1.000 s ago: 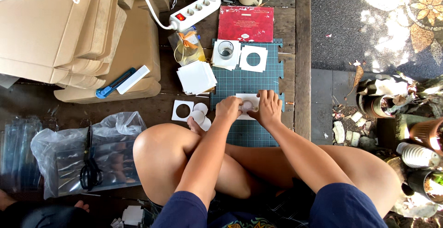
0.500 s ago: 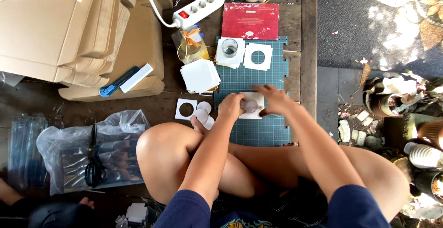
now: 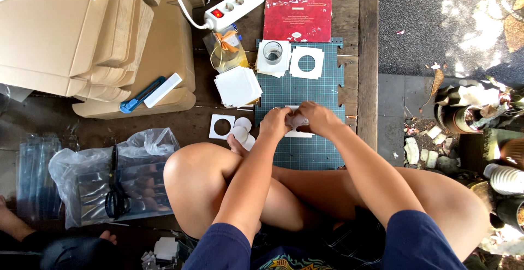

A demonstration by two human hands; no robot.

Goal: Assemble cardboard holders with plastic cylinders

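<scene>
A white card [image 3: 299,123] lies on a green cutting mat [image 3: 305,150], pinched between both hands. The left hand [image 3: 276,122] curls closed over its left edge; the right hand [image 3: 318,118] grips its right side, fingers bent. Cut circles [image 3: 241,131] and a holed square [image 3: 221,126] lie just left. A card stack [image 3: 238,86] sits farther up.

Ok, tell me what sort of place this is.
Probably a home craft spot on a wooden porch floor, not a workshop. The person sits cross-legged, both hands on a white card piece over a green cutting mat. Flat cardboard boxes are stacked alongside, and potted plants stand by the edge.
</scene>
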